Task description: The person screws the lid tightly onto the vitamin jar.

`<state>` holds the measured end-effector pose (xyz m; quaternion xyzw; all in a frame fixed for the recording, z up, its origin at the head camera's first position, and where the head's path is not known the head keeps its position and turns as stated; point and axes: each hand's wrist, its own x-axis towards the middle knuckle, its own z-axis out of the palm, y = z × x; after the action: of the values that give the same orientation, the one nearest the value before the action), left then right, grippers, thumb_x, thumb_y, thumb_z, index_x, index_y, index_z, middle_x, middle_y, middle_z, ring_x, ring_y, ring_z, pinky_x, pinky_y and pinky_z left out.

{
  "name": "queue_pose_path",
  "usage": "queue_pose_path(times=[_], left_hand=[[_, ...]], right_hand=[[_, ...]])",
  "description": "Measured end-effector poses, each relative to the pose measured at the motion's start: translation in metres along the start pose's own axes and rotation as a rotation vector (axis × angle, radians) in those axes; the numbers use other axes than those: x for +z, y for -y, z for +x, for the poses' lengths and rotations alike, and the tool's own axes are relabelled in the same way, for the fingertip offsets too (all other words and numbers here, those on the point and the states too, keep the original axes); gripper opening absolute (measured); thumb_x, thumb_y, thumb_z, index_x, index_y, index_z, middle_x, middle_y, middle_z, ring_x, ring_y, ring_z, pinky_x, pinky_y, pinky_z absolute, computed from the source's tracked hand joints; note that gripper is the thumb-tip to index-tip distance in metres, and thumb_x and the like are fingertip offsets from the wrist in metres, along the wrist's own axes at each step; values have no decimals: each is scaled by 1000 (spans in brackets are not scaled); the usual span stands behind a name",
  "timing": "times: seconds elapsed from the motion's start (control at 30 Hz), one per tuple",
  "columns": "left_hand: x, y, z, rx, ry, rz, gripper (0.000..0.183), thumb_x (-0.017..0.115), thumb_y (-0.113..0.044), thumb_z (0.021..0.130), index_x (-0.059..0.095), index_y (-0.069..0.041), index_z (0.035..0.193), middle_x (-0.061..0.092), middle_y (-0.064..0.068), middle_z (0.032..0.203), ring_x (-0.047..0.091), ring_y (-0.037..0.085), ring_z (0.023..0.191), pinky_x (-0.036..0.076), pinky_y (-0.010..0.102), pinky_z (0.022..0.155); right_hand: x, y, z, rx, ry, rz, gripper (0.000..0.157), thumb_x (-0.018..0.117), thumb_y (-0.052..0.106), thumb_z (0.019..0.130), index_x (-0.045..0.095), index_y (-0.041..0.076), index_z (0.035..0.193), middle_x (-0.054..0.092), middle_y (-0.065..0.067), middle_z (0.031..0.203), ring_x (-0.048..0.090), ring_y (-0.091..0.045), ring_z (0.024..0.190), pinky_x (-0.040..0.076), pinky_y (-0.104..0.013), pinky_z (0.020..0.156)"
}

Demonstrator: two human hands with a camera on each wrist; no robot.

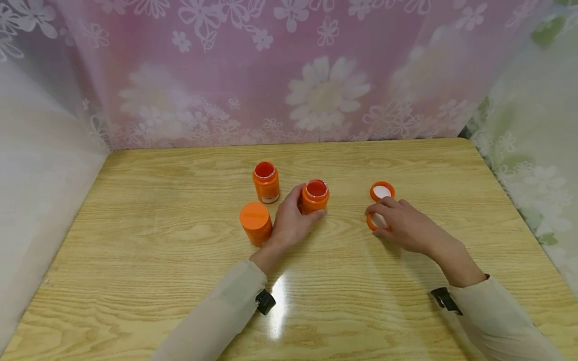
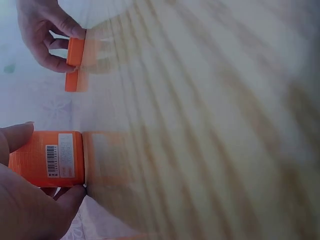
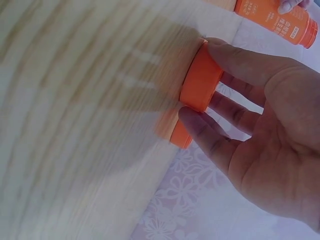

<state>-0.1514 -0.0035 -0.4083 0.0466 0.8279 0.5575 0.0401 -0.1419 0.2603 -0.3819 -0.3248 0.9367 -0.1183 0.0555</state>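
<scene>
My left hand (image 1: 292, 220) grips an open orange bottle (image 1: 314, 197), its mouth facing up and a barcode label low on its side in the left wrist view. The bottle's base meets the wooden table. To the right, my right hand (image 1: 408, 226) holds an orange lid (image 3: 201, 77) by its rim between thumb and fingers. That lid lies inner side up on the table. Just behind it is a second orange lid (image 1: 382, 190), also with its white inside facing up.
Left of the held bottle stands another uncapped orange bottle (image 1: 266, 183). Nearer, beside my left wrist, a capped orange bottle (image 1: 256, 223) stands upright. A pink flowered curtain (image 1: 325, 90) hangs along the back edge of the wooden table (image 1: 149, 240).
</scene>
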Motion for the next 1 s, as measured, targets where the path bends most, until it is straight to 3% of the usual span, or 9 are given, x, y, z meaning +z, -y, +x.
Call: queue_pose_path(times=[0.37,0.6,0.8,1.0], left_hand=[[-1,4,-1,38,-2,34,65,77,-19,83,44,-11,138,55,1,129,51,13,118,36,30,103],[1,3,0,59,-16,30,64,77,-17,83,45,-11,138,55,1,128,52,13,117,36,29,103],[2,3,-1,41,-11,36,65,76,-17,84,43,-11,139,54,1,130,51,13,118,35,30,104],[3,3,-1,40,-9,50,65,76,-17,84,43,-12,139,53,1,130,50,13,119,34,31,105]], right_hand=[[1,1,4,-16,-29,48,42,74,13,84,58,1,121,58,-12,112,54,-29,98,43,-49,84],[-11,7,10,74,-42,114,44,68,14,90,53,1,129,51,-18,121,51,-36,106,45,-51,86],[-18,11,18,91,-87,159,42,69,18,89,55,2,126,52,-15,119,52,-30,102,47,-48,83],[-27,19,26,167,-148,214,42,66,24,91,55,3,127,52,-14,117,51,-27,97,47,-45,80]])
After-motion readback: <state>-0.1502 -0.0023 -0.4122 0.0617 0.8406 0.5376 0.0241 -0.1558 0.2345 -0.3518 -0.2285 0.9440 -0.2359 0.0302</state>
